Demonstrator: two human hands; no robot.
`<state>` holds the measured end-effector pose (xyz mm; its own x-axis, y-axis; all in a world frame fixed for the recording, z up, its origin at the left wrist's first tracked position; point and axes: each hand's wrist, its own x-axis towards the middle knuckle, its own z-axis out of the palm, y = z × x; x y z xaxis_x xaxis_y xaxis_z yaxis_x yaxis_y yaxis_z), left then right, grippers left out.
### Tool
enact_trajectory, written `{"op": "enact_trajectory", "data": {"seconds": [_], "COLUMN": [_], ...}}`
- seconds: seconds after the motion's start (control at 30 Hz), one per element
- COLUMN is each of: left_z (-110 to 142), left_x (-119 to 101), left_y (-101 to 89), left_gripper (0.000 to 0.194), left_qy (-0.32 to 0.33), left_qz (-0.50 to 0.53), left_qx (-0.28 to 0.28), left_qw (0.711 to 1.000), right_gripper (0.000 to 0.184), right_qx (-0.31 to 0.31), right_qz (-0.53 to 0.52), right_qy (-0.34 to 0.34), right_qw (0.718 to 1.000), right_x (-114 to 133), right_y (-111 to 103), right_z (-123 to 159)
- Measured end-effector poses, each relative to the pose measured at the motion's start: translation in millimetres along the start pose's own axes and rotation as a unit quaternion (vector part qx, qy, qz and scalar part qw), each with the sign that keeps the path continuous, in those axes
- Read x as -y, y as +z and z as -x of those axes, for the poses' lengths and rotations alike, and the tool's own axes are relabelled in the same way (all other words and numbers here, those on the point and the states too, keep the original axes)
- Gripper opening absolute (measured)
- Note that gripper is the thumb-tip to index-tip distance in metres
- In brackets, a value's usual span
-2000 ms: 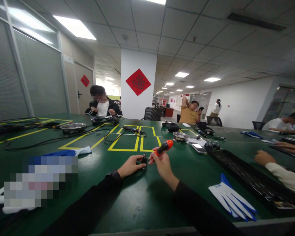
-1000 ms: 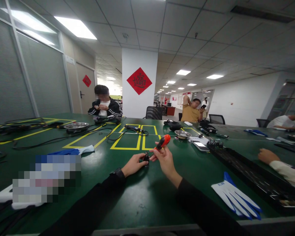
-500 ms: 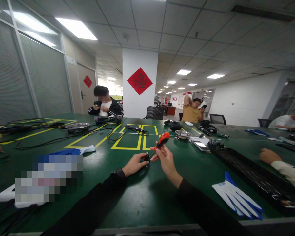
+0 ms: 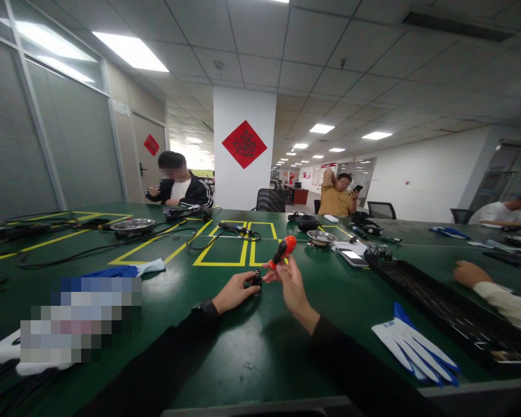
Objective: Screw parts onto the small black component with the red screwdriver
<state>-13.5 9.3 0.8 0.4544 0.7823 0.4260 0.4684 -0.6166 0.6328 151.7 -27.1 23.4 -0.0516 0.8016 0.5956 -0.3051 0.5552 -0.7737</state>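
Note:
My left hand point(image 4: 234, 293) is closed around a small black cylindrical part point(image 4: 257, 280), which stands upright on the green table point(image 4: 260, 347). To its right, my right hand point(image 4: 293, 284) grips a screwdriver point(image 4: 283, 251) with a red and black handle. The handle leans up and to the right, above the fingers. The screwdriver's shaft is hard to make out behind my fingers, so I cannot tell whether its tip touches the black part.
A white and blue glove point(image 4: 417, 344) lies at the right beside a long black tray point(image 4: 451, 313). Metal bowls point(image 4: 133, 226), a phone point(image 4: 351, 258) and cables are spread around. A co-worker's hand point(image 4: 469, 273) rests at the far right; other people sit across the table.
The screwdriver handle has tilted a little and shifted slightly in my right hand. My left hand still holds the black part. The whole view has moved a little.

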Motion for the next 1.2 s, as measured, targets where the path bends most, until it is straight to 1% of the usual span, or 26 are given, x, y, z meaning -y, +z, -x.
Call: {"op": "enact_trajectory", "data": {"seconds": [0.17,0.27,0.33,0.43,0.5,0.67,0.93,1.07,1.2], "left_z": [0,0,0,0,0,0,-1,-1,-2], "left_x": [1,2,2,1,1,3,8,10,12], "left_y": [0.2,0.8,1.0,0.9,0.7,0.8,1.7,2.5,3.5], "left_gripper": [0.021,0.022,0.023,0.024,0.024,0.023,0.025,0.021,0.024], "left_qy": [0.004,0.002,-0.001,-0.004,-0.005,0.006,0.004,0.02,0.023], "left_qz": [0.0,-0.001,0.002,0.006,0.004,-0.005,-0.018,-0.022,-0.01], "left_qx": [0.005,-0.002,-0.003,0.005,0.006,0.002,-0.003,-0.005,-0.003], "left_qw": [1.0,1.0,1.0,1.0,1.0,1.0,1.0,1.0,1.0], "right_gripper": [0.027,0.025,0.027,0.036,0.037,0.025,0.027,0.028,0.028], "right_qx": [-0.003,-0.009,-0.019,-0.034,-0.027,0.01,0.005,0.018,0.013], "right_qz": [0.011,0.01,0.006,0.006,0.006,0.017,0.021,0.039,0.058], "right_qy": [0.0,0.007,0.011,0.008,0.007,0.007,0.005,-0.006,-0.019], "right_qw": [1.0,1.0,1.0,0.999,1.0,1.0,1.0,0.999,0.998], "right_x": [-4,-8,-9,-8,-6,-3,-5,-2,-1], "right_y": [-1,-2,-2,-2,-1,1,1,3,3], "right_z": [-2,-5,-6,-5,-3,-1,2,4,5]}}
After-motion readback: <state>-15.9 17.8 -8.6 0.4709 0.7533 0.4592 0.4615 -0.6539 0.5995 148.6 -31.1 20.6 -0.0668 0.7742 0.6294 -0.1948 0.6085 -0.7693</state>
